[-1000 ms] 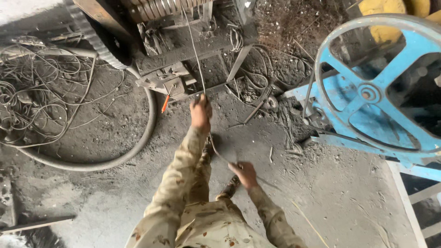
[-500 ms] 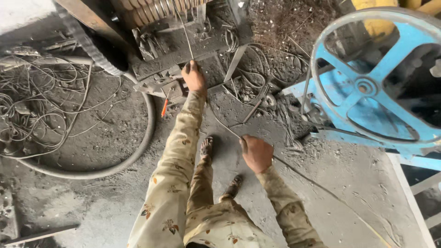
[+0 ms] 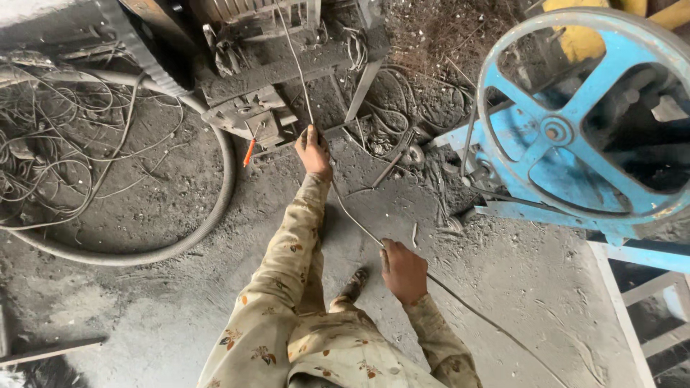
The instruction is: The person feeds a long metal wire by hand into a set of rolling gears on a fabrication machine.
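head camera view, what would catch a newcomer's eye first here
The big blue spoked wheel at the upper right stands out most against the grey, dusty floor. In the middle, the left hand grips a long metal rod near the dark machine at the top, while the right hand holds the same rod lower down. A thick grey hose loops round a tangle of loose wire on the left.

Left hand (image 3: 314, 149) and right hand (image 3: 403, 269) grip steel wire (image 3: 357, 224) beside blue wheel (image 3: 575, 122)
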